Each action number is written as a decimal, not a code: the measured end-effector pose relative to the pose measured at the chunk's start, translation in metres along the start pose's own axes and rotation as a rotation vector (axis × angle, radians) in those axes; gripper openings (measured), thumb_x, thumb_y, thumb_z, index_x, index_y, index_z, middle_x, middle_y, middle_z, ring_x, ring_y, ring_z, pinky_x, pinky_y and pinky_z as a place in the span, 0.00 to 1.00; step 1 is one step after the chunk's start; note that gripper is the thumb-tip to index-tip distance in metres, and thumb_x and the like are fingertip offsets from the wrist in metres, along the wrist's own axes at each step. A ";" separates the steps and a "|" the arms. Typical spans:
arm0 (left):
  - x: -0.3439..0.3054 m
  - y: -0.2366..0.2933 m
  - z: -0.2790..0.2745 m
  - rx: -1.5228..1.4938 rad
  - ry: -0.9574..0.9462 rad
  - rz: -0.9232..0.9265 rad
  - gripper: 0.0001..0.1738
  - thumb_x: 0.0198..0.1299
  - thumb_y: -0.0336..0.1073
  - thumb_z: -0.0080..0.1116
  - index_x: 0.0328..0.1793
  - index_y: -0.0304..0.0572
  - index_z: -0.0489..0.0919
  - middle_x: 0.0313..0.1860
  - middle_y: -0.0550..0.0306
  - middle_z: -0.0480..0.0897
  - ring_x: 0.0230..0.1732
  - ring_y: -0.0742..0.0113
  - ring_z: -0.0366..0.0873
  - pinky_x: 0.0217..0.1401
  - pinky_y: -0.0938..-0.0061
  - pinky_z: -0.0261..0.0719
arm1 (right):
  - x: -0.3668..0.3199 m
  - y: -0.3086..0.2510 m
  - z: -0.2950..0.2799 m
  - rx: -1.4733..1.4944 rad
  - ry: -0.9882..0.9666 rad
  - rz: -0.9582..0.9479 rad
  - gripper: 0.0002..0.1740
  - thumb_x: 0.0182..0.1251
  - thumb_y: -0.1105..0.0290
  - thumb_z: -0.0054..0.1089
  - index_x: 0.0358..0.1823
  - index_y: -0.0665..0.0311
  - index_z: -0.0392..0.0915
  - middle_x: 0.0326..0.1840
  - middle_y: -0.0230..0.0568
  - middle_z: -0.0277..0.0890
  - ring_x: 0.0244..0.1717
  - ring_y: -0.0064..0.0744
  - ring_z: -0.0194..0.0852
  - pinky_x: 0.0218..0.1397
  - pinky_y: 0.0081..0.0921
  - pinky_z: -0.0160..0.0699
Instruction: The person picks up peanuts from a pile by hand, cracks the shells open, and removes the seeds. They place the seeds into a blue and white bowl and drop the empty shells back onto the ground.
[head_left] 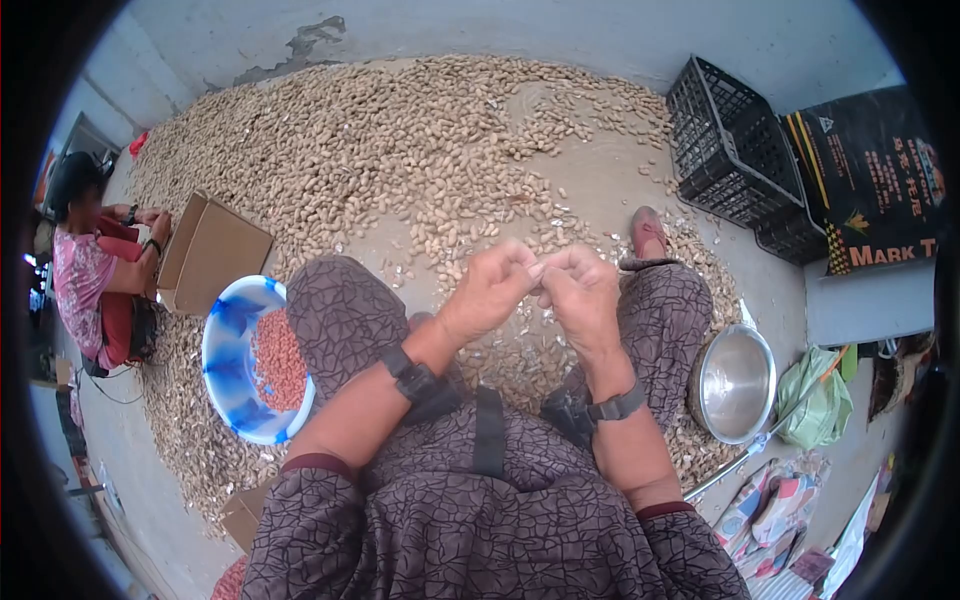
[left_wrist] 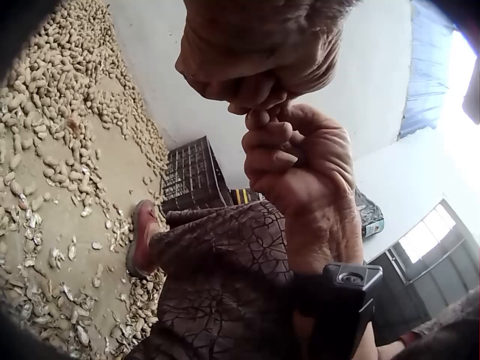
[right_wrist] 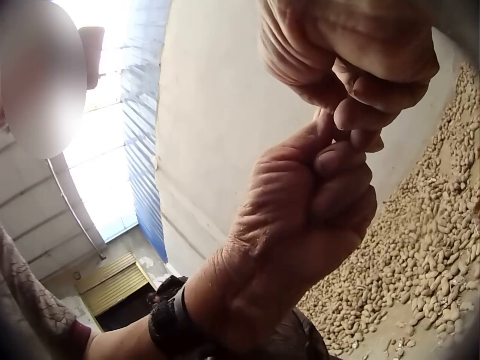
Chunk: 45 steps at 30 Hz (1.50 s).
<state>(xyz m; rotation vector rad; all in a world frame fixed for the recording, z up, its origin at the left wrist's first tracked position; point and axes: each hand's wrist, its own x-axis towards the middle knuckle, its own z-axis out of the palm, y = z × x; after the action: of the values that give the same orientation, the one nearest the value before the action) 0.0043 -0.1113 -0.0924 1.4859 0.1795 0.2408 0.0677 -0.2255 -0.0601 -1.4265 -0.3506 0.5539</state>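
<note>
Above the lap, both hands meet fingertip to fingertip. My left hand (head_left: 487, 292) pinches a small pale peanut (head_left: 537, 271) between thumb and fingers, and my right hand (head_left: 586, 305) pinches it from the other side. Fingers cover most of the peanut, so whether its shell is cracked I cannot tell. In the left wrist view the right hand (left_wrist: 304, 165) shows curled fingers close against the left. Unshelled peanuts (head_left: 400, 130) spread widely over the floor ahead. Broken shells (head_left: 510, 365) lie between the legs.
A blue-and-white basin (head_left: 222, 345) with reddish shelled kernels (head_left: 279, 365) stands at the left, near a cardboard box (head_left: 225, 255) and a seated person (head_left: 85, 270). At the right are a metal bowl (head_left: 735, 385), black crates (head_left: 740, 150), a black sack (head_left: 870, 180) and a green bag (head_left: 815, 400).
</note>
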 end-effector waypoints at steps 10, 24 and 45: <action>-0.001 -0.001 0.006 0.075 0.095 0.083 0.06 0.61 0.31 0.44 0.32 0.38 0.69 0.23 0.68 0.69 0.24 0.85 0.63 0.24 0.86 0.62 | 0.000 0.011 0.006 -0.036 0.103 -0.083 0.04 0.51 0.80 0.54 0.21 0.68 0.70 0.18 0.32 0.70 0.17 0.13 0.63 0.17 0.13 0.63; 0.000 0.010 0.013 -0.461 0.180 -0.116 0.09 0.63 0.34 0.39 0.40 0.38 0.70 0.20 0.66 0.67 0.15 0.83 0.56 0.14 0.90 0.52 | -0.001 -0.011 -0.001 0.160 0.081 0.111 0.04 0.55 0.76 0.51 0.25 0.68 0.72 0.20 0.32 0.71 0.17 0.14 0.65 0.18 0.12 0.63; 0.003 -0.006 0.009 -0.547 0.160 -0.146 0.10 0.63 0.40 0.44 0.38 0.40 0.71 0.19 0.66 0.68 0.14 0.81 0.60 0.14 0.89 0.54 | -0.003 -0.004 0.005 -0.451 0.095 -0.346 0.04 0.51 0.77 0.56 0.30 0.68 0.74 0.21 0.40 0.75 0.20 0.23 0.73 0.23 0.20 0.71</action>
<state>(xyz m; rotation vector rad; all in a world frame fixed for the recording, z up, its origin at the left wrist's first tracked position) 0.0102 -0.1198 -0.0972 0.9062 0.3220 0.2655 0.0629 -0.2230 -0.0553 -1.7675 -0.6600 0.1244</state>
